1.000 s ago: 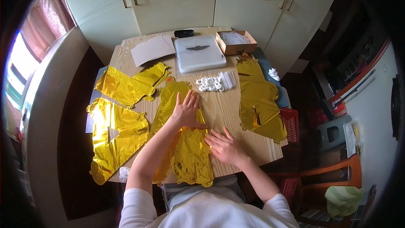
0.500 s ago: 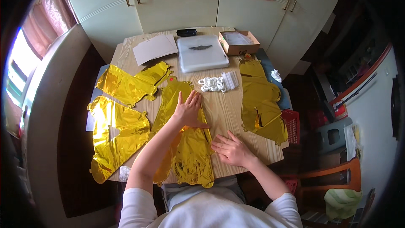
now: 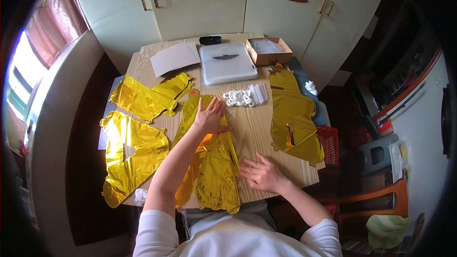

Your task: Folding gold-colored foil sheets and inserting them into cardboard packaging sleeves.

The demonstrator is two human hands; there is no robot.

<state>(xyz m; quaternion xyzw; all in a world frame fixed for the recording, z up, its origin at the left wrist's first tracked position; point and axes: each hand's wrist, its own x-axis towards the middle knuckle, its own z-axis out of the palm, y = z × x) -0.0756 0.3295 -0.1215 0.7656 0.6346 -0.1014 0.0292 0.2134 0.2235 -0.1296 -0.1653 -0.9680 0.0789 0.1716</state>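
Note:
A flat, gold foil balloon [image 3: 216, 181] lies lengthwise in front of me, its lower end at the table's near edge. My left hand [image 3: 209, 118] rests on its upper part, fingers spread. Beside its lower right edge, my right hand [image 3: 261, 175] lies on the wooden table [image 3: 252, 138] with fingers apart, holding nothing; whether its fingertips touch the foil I cannot tell. Just beyond the left hand are white coiled cords [image 3: 239, 97] and a bundle of thin white tubes [image 3: 259, 93].
More flat gold foil balloons lie at upper left [image 3: 143, 96], lower left [image 3: 135, 157] and right [image 3: 296, 114]. Along the back are pale cards [image 3: 175, 59], a clear plastic pack [image 3: 229, 69], a black tray [image 3: 210, 40] and a cardboard box [image 3: 270, 58]. A chair [image 3: 376, 200] stands at right.
My left hand has slid slightly away from me along the foil, its thumb now farther up. The right hand has stayed nearly in place. The balloons lie as before.

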